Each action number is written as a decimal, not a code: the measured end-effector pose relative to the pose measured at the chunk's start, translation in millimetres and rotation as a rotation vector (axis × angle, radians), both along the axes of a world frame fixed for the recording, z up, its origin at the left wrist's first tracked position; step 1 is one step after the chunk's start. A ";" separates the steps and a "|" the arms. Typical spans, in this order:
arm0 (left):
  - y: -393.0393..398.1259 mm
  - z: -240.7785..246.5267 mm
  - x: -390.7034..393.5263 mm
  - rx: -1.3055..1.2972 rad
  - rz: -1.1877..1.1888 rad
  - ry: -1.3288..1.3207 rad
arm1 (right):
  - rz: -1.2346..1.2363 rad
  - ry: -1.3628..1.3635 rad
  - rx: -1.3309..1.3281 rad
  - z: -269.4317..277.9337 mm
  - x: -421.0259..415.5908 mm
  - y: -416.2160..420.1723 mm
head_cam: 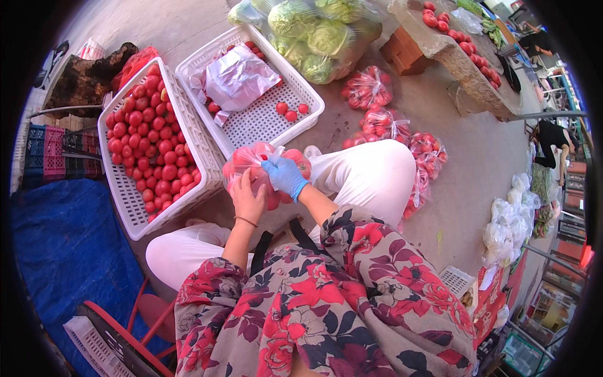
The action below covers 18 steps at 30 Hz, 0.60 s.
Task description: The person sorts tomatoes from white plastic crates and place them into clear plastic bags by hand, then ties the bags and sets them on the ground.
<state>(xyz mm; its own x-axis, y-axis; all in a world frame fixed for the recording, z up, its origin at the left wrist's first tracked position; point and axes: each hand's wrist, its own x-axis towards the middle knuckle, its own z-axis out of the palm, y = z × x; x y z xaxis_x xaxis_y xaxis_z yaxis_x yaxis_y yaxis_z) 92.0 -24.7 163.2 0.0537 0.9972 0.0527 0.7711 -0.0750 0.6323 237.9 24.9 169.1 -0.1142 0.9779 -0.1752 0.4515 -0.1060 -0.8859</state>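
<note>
A clear plastic bag of tomatoes (245, 160) is held above my lap, between my knees. My right hand (285, 176), in a blue disposable glove, grips the bag's gathered neck, and a bit of white plastic sticks out above the fingers. Against the bag's near left side lie the spread fingers of my bare left hand (247, 200); whether they grip the plastic is unclear. Left of the bag stands a white plastic crate (214, 176) heaped with loose tomatoes (150, 136). Beyond it, another white crate (301, 125) holds a few tomatoes (291, 115) and crumpled plastic bags (240, 77).
Filled tomato bags (370, 87) lie on the floor beyond my right knee. A large bag of cabbages (311, 37) sits behind the crates. Bricks (406, 52) support a stone slab (464, 75) bearing tomatoes. At left lies a blue tarp (66, 235). A person (551, 143) is far right.
</note>
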 end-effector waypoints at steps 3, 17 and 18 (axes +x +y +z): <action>19.3 90.1 20.1 0.278 0.011 0.004 | -0.175 0.337 0.215 88.8 4.8 11.7; 12.3 250.8 236.8 0.372 -1.001 -0.584 | -0.444 0.695 0.656 261.2 237.6 -118.8; 7.4 238.2 247.1 0.090 -1.053 -0.716 | -0.521 0.656 0.586 252.5 243.9 -130.8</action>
